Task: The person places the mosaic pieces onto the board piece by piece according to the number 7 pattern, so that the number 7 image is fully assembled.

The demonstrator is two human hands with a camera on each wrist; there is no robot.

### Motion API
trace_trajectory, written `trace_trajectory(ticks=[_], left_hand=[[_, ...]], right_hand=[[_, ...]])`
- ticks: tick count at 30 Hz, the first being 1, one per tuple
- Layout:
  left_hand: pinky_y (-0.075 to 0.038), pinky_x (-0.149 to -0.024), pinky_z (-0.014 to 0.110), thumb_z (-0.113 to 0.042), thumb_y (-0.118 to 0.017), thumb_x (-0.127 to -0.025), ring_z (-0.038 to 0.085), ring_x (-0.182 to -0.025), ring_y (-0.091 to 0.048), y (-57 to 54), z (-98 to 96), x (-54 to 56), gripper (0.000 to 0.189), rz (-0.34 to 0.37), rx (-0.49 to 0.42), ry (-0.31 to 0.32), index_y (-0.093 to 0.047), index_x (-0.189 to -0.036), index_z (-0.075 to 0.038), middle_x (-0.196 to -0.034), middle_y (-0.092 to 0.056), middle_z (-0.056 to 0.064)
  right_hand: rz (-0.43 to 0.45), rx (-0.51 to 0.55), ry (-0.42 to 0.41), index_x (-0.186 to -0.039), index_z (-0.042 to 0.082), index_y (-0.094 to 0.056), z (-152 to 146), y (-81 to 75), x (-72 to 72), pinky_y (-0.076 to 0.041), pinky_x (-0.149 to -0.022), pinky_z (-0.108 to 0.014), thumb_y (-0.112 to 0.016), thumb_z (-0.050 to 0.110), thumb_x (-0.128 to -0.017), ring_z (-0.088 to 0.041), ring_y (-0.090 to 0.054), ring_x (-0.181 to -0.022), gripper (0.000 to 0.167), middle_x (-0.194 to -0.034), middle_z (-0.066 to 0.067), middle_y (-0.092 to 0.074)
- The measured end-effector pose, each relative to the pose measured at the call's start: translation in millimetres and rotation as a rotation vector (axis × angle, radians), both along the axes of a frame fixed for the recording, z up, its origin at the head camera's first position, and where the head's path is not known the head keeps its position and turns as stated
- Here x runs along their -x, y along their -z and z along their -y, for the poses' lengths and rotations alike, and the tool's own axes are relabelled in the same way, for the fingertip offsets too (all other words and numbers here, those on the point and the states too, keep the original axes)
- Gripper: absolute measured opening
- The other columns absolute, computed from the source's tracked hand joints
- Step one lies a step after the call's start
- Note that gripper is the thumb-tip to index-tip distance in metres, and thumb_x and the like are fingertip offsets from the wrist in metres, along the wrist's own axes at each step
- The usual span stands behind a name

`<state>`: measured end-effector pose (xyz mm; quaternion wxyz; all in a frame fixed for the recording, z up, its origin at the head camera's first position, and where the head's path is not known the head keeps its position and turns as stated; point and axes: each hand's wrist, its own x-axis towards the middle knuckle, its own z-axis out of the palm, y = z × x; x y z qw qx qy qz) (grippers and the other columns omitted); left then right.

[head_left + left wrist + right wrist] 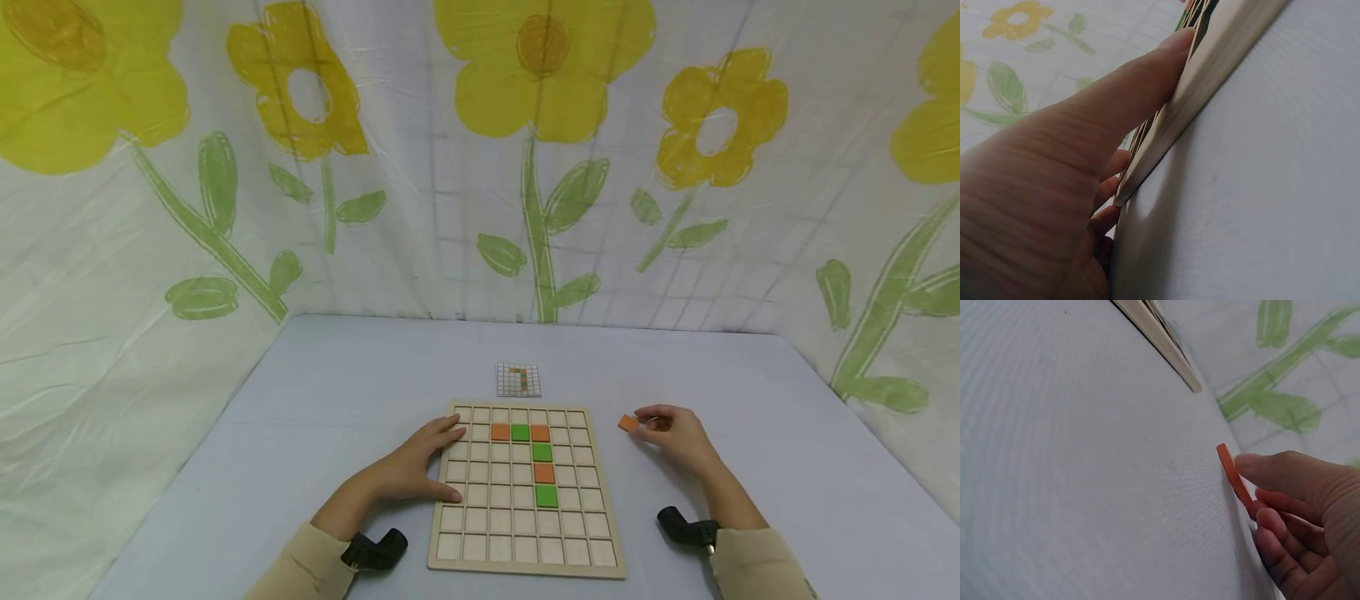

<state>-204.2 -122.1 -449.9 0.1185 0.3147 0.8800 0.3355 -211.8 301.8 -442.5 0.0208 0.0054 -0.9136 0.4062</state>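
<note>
A wooden grid board lies flat on the table with three orange and three green square tiles in its cells. They run orange, green, orange across an upper row, then green, orange, green downward. My left hand rests on the board's left rim, thumb and fingers spread apart. In the left wrist view the thumb lies over the board edge. To the right of the board, my right hand pinches a loose orange tile. The right wrist view shows this tile tilted, close to the tabletop.
Behind the board lies a small printed card bearing a grid with coloured squares. The white table meets a flower-printed curtain at the back and sides. A black wrist device is on each forearm.
</note>
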Motion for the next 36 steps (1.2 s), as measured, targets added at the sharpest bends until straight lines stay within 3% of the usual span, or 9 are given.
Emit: trace_trajectory(ticks=[6,27,36], left_hand=[[-0.018,-0.112,0.058,-0.045,-0.079,-0.069,0.035,-0.144,-0.01,-1.9,-0.4,-0.5,0.095,0.039,0.0,-0.014,-0.034,-0.145,-0.01,-0.156,-0.017,0.009],[-0.019,-0.111,0.059,-0.045,-0.079,-0.07,0.035,-0.144,-0.01,-1.8,-1.2,-0.6,0.094,0.039,0.006,-0.014,-0.034,-0.144,-0.008,-0.156,-0.017,0.01],[-0.018,-0.112,0.058,-0.045,-0.078,-0.07,0.035,-0.144,-0.01,-2.0,-1.4,0.4,0.094,0.037,0.005,-0.008,-0.034,-0.145,-0.009,-0.156,-0.017,0.009]], right_hand=[[-0.018,-0.032,-0.002,-0.106,-0.006,-0.065,1.2,1.6,-0.7,-0.044,-0.058,-0.019,-0.073,0.013,-0.079,-0.005,-0.051,-0.069,0.034,-0.086,-0.009,-0.064],[-0.015,-0.105,0.016,-0.101,-0.006,-0.065,4.4,2.1,-2.6,-0.043,-0.059,-0.019,-0.07,0.009,-0.08,-0.014,-0.052,-0.074,0.026,-0.083,-0.009,-0.062],[-0.012,-0.06,0.011,-0.099,-0.006,-0.065,6.1,-1.8,-1.9,-0.046,-0.057,-0.019,-0.072,0.008,-0.079,-0.008,-0.055,-0.071,0.026,-0.083,-0.009,-0.065]])
